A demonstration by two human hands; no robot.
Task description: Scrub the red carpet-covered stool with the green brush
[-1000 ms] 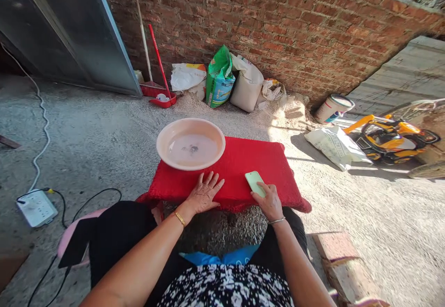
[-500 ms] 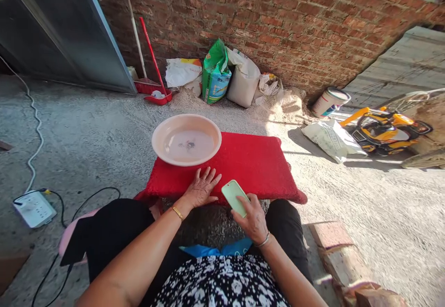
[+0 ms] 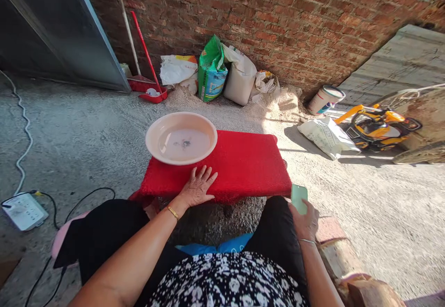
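Observation:
My left hand [image 3: 197, 188] lies flat with spread fingers on the front edge of a red cloth [image 3: 248, 163] that covers a low table. Just beyond those fingertips stands a pale pink basin [image 3: 158, 152], at the cloth's left end, with cloudy liquid and a dark patch in its bottom. Out to the right, past the cloth's corner and beside my right knee, my right hand [image 3: 306, 221] grips a light green phone-shaped object [image 3: 299, 197], probably a smartphone. Its lower part is hidden by my fingers.
A power strip [image 3: 25, 212] with cables lies on the ground at left. Bricks [image 3: 330, 229] sit by my right side. Along the brick wall are a red dustpan [image 3: 158, 96], a green bag [image 3: 211, 73], a white sack [image 3: 241, 80] and a bucket [image 3: 326, 99]. A yellow toy vehicle [image 3: 382, 124] stands at right.
My right hand has carried the green phone from the cloth's front edge out to the right, past the corner. My left hand stays flat on the cloth. The view has shifted slightly.

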